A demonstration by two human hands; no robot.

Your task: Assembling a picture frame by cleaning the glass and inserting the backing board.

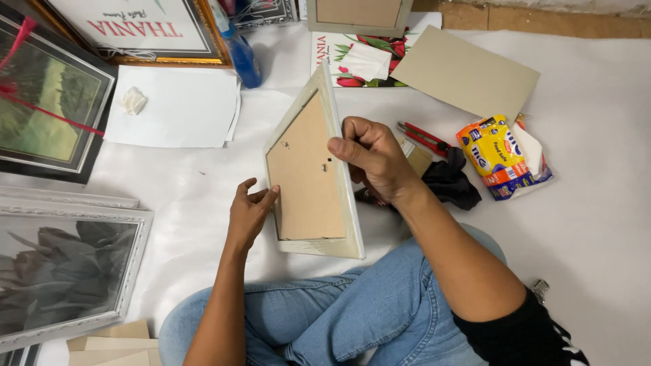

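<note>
A small pale wooden picture frame [342, 224] with a brown cardboard backing [305, 179] stands tilted on its edge in front of me, back side toward me. My right hand [373, 159] grips its right rail near the top. At the frame's lower left edge, my left hand [249, 211] touches the rail with its fingertips. I sit cross-legged in blue jeans just below it.
A silver-framed picture [64, 268] lies at left, a dark-framed landscape [47, 102] above it. White paper [176, 108], a blue bottle [243, 57], a cardboard sheet [464, 71], a red cutter [424, 137], a black cloth [451, 183] and a yellow packet [498, 156] lie around on the white floor sheet.
</note>
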